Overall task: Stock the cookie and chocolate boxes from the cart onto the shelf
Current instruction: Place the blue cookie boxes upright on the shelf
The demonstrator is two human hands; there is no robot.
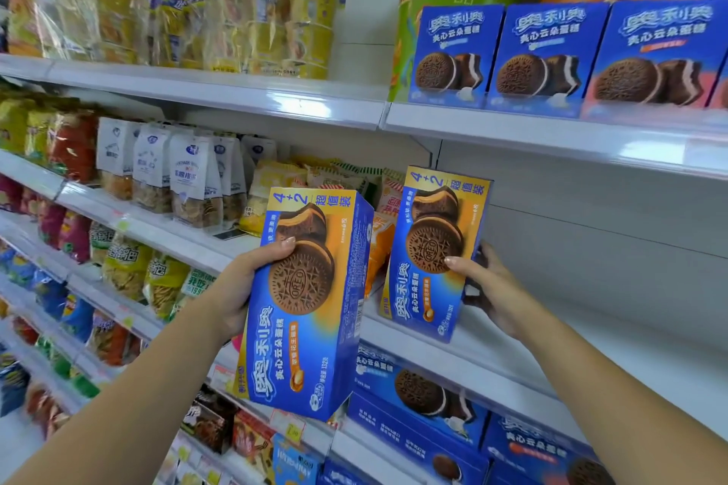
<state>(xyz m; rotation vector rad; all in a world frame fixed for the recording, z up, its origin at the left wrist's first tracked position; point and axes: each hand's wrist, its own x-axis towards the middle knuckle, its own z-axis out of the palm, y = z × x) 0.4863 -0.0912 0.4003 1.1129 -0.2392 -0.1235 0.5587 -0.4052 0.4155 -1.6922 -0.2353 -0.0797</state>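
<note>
Two glossy blue-and-orange cardboard cookie boxes held mid-frame, one per hand.
Tilted left box [311, 346] clamped in left hand [236, 287]; upright right box [417, 287] clamped in right hand [496, 287], base at white metal shelf [630, 358] lip; fingers hidden behind card, thumbs on front.

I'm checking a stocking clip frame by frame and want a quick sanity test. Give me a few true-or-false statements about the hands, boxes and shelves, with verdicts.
1. The left hand grips the left box; the right hand grips the right box. True.
2. The left box stands on a shelf. False: it is held in the air in front of the shelves.
3. The right box is blue all over. False: it has a yellow band at the top reading 4+2.
4. Blue Oreo boxes stand in a row on the upper shelf. True.
5. Chip bags lie below the right box. False: the lower Oreo boxes sit there.
</note>
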